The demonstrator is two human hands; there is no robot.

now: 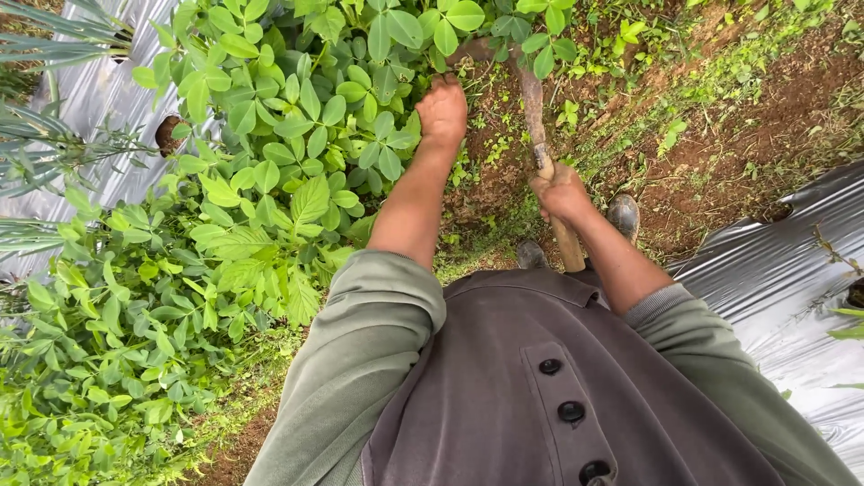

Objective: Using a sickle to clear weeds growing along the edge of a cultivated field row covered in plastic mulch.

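Observation:
My left hand (442,110) reaches forward into a dense patch of green leafy plants (270,162), its fingers curled shut around stems or leaves that the foliage hides. My right hand (560,191) grips the wooden handle of a hoe-like tool (533,108). The handle runs up from near my waist to the soil, and its head is hidden under leaves at the top. Both sleeves are grey-green, and a dark buttoned vest covers my chest.
Silver plastic mulch sheets lie at the left (90,99) and at the right (783,261). Between them runs bare reddish soil (720,135) with small weeds. My two dark boots (623,214) stand on the soil by the tool handle.

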